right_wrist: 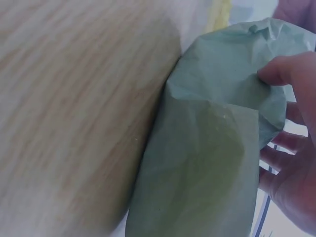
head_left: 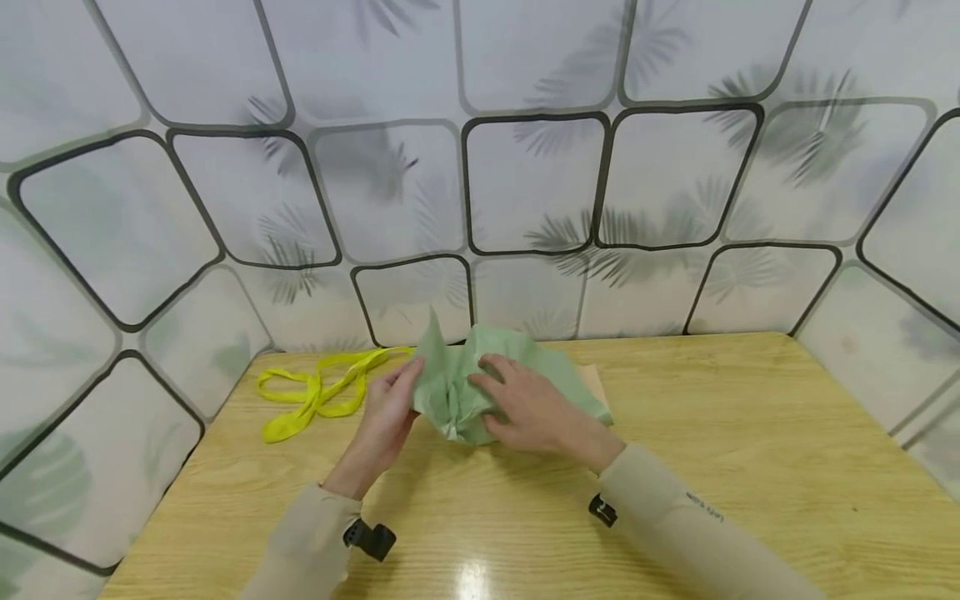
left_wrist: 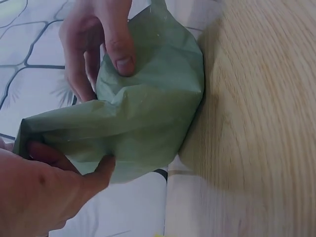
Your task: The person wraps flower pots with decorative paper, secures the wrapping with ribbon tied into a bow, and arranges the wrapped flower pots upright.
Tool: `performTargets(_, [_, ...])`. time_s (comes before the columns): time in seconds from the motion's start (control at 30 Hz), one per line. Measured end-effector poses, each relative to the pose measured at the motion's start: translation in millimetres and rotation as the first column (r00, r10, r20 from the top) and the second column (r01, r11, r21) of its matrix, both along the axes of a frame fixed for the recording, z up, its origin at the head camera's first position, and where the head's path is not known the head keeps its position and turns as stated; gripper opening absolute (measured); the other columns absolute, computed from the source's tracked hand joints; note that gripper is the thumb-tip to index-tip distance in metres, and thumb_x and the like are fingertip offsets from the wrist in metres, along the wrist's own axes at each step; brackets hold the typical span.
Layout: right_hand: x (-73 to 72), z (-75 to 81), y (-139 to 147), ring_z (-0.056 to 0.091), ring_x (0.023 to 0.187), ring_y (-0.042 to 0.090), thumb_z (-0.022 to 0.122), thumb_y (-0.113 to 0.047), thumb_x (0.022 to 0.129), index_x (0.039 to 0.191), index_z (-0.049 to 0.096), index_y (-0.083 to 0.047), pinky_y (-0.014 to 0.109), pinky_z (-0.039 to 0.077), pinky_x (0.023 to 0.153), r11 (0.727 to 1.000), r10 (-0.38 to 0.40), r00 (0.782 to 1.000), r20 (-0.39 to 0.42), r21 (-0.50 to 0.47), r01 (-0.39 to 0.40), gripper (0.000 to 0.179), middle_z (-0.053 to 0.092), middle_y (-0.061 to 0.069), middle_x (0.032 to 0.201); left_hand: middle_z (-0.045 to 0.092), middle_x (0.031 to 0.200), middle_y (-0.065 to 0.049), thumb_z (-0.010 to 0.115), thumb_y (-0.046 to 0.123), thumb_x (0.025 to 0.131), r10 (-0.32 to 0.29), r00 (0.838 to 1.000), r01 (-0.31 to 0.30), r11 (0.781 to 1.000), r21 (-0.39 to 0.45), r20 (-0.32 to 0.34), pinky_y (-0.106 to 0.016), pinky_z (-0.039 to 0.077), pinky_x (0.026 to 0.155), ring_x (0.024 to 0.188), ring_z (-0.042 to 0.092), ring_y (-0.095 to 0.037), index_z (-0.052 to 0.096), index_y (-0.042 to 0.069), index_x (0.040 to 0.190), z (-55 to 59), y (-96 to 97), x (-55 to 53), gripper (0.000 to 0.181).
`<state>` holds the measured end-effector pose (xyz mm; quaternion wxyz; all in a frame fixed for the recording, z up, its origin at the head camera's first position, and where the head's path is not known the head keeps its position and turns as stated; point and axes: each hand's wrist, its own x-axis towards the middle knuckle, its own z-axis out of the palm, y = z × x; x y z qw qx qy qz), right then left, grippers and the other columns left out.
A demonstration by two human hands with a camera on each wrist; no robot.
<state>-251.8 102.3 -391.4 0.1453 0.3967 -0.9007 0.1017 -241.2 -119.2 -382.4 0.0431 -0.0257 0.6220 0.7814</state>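
A creased sheet of pale green wrapping paper [head_left: 536,358] stands bunched up near the back of the table, gathered and puckered toward its front. My left hand [head_left: 390,404] pinches its left edge; in the left wrist view, the thumb of that hand [left_wrist: 54,185] lies on the outer face and a finger goes inside the fold. With the thumb on one face and the fingers behind the edge, my right hand [right_wrist: 303,143] holds the upper part of the paper [right_wrist: 197,163]. A flat beige piece [head_left: 592,383] peeks out beyond the paper's right side, mostly hidden.
A bright yellow ribbon [head_left: 315,396] lies in loose loops on the wooden table [head_left: 712,433], left of the paper. Behind and on both sides hangs a pale patterned cloth [head_left: 532,183], which meets the table's back edge.
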Motion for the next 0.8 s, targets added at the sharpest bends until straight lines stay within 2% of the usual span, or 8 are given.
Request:
performTargets(0.1, [-1.8,-2.6,2.0,0.059,0.127,0.031,0.071,-0.024,0.092,0.14,0.058,-0.006,0.045,0.051,0.108,0.999,0.02,1.0,-0.012,-0.05,-0.02,0.053,0.054,0.017,0.142,0.066,0.116,-0.007,0.048,0.03,0.11,-0.021,0.999,0.021,1.0,-0.005,-0.033,-0.023,0.057,0.085,0.1,0.066,-0.01,0.059,-0.005,0.137,0.9,6.3,-0.2,0.045])
performTargets(0.2, [-1.8,-5.7,4.4,0.057,0.133,0.033,0.074,-0.023,0.091,0.139,0.057,-0.004,0.045,0.049,0.112,0.992,0.011,1.0,0.022,-0.123,-0.008,0.054,0.058,0.015,0.14,0.064,0.127,-0.016,0.047,0.029,0.11,-0.067,0.995,0.065,0.997,-0.038,-0.077,-0.027,0.058,0.088,0.108,0.066,-0.017,0.06,-0.004,0.138,2.3,13.6,-0.1,0.045])
performTargets(0.3, [-0.6,-8.7,7.3,0.052,0.137,0.038,0.078,-0.022,0.09,0.131,0.058,-0.004,0.048,0.046,0.114,0.98,0.003,0.998,0.057,-0.197,0.008,0.05,0.058,0.018,0.142,0.061,0.138,-0.021,0.048,0.029,0.11,-0.091,0.991,0.084,0.994,-0.069,-0.096,-0.03,0.058,0.092,0.116,0.066,-0.023,0.06,0.001,0.14,3.2,19.1,0.0,0.043])
performTargets(0.43, [3.5,-11.2,11.6,0.054,0.126,0.04,0.083,-0.022,0.087,0.118,0.068,-0.006,0.051,0.053,0.102,0.958,-0.001,0.999,0.052,-0.288,0.016,0.039,0.053,0.023,0.136,0.058,0.144,-0.021,0.051,0.026,0.109,-0.109,0.99,0.102,0.992,-0.08,-0.093,-0.034,0.057,0.098,0.125,0.063,-0.031,0.057,0.002,0.143,3.2,21.9,-0.4,0.043])
performTargets(0.53, [6.3,-10.8,14.9,0.054,0.118,0.036,0.084,-0.023,0.086,0.117,0.074,-0.009,0.049,0.055,0.093,0.953,-0.011,1.0,0.016,-0.302,0.016,0.035,0.054,0.021,0.127,0.054,0.15,-0.02,0.056,0.023,0.106,-0.152,0.984,0.145,0.986,-0.08,-0.095,-0.038,0.055,0.103,0.132,0.059,-0.034,0.052,0.001,0.148,2.3,22.2,-1.0,0.047])
performTargets(0.67, [7.5,-9.2,17.7,0.058,0.118,0.033,0.081,-0.026,0.088,0.124,0.073,-0.01,0.047,0.056,0.094,0.967,-0.03,1.0,-0.007,-0.252,0.027,0.04,0.063,0.016,0.125,0.052,0.152,-0.019,0.06,0.017,0.102,-0.271,0.958,0.259,0.957,-0.128,-0.09,-0.038,0.053,0.107,0.133,0.058,-0.031,0.05,0.002,0.149,-0.3,19.0,-0.1,0.051])
performTargets(0.73, [7.8,-8.2,19.4,0.062,0.116,0.03,0.08,-0.027,0.09,0.128,0.068,-0.007,0.044,0.057,0.094,0.965,-0.033,0.998,0.053,-0.257,0.045,0.045,0.065,0.014,0.126,0.052,0.15,-0.021,0.061,0.011,0.098,-0.33,0.94,0.312,0.934,-0.175,-0.088,-0.035,0.053,0.104,0.129,0.059,-0.028,0.05,0.001,0.148,-2.1,16.1,0.8,0.052])
performTargets(0.8, [8.1,-6.5,21.6,0.066,0.114,0.027,0.078,-0.025,0.091,0.132,0.062,-0.003,0.04,0.059,0.092,0.951,-0.014,0.986,0.169,-0.302,0.065,0.049,0.066,0.014,0.128,0.052,0.149,-0.022,0.062,0.005,0.095,-0.378,0.92,0.346,0.907,-0.239,-0.101,-0.033,0.053,0.102,0.128,0.057,-0.026,0.05,0.0,0.148,-4.4,13.4,1.2,0.054])
